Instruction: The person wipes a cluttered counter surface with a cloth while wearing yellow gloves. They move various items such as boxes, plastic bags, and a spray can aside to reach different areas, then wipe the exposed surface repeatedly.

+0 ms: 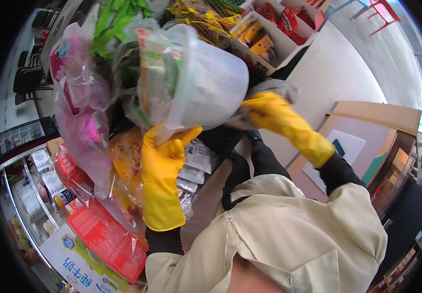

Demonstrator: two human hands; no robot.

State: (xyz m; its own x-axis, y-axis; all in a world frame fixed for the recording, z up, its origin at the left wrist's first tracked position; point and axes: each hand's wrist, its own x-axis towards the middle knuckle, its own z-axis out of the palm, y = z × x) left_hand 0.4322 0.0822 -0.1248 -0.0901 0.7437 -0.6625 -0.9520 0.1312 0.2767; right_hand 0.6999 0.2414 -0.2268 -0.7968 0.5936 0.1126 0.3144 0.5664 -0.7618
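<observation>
A translucent plastic tub [214, 80] lies tipped on its side, its mouth facing left and packaged goods showing inside it. My left hand [164, 161], in a yellow rubber glove, holds the tub at the lower part of its rim. Close to the tub's base is my right hand [269, 113], also gloved in yellow and slightly blurred. It grips a grey cloth [277, 88], which sticks out both above and below the glove. Whether the cloth touches the tub cannot be made out.
Pink items in a clear plastic bag [83, 95] are left of the tub. Open white boxes of snack packets [262, 40] stand behind it. Silver-white packets [196, 157], a red box [108, 238] and a milk carton [83, 263] lie nearer. A wooden cabinet [375, 113] stands right.
</observation>
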